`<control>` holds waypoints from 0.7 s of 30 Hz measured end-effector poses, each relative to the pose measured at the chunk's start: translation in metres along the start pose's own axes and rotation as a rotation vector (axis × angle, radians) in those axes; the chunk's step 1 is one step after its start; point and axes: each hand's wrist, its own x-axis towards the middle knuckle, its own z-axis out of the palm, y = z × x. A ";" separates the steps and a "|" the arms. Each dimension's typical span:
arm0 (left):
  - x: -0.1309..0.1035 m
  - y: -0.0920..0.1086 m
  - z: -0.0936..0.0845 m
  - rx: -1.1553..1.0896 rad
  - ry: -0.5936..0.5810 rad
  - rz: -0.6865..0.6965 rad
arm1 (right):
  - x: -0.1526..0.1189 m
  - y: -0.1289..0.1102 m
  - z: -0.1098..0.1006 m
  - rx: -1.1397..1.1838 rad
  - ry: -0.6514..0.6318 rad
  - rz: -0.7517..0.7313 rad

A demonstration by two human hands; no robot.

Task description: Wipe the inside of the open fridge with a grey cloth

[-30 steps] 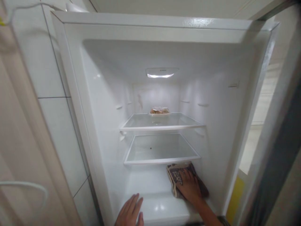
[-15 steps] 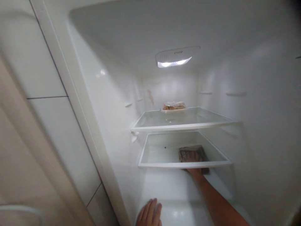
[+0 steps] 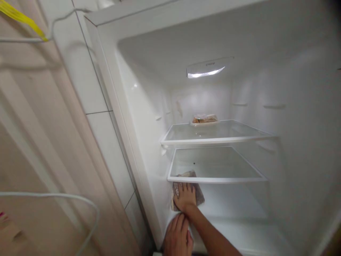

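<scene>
My right hand lies flat with fingers spread, pressing on a folded grey-brown patterned cloth. The cloth rests on the white fridge floor, up against the left wall, its far end seen through the lower glass shelf. Just in front, my left hand rests on the white surface at the fridge's lower left edge, fingers extended side by side and nothing seen in them. My right wrist passes close by the left fingertips.
On the upper glass shelf sits a plastic-wrapped tray of orange-brown food. A lit lamp is set in the ceiling. Left of the fridge are white tiles, a beige panel and a pale cable.
My right hand and the cloth have moved left across the fridge floor and nearer to me. My left hand stays at the lower left. The view has shifted left.
</scene>
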 end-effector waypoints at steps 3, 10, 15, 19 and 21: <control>0.002 -0.001 -0.008 0.012 -0.047 -0.037 | -0.029 0.001 -0.005 0.014 -0.043 -0.030; -0.003 -0.009 -0.009 0.133 0.051 0.075 | -0.111 0.056 -0.008 -0.050 0.035 0.029; -0.003 -0.011 -0.004 0.133 -0.014 0.107 | -0.152 0.099 0.005 -0.058 0.095 0.005; -0.008 -0.019 0.008 0.151 0.005 0.140 | -0.143 0.096 -0.004 -0.087 0.077 0.074; -0.014 -0.025 0.016 0.146 0.012 0.169 | -0.128 0.085 -0.013 -0.110 0.055 0.124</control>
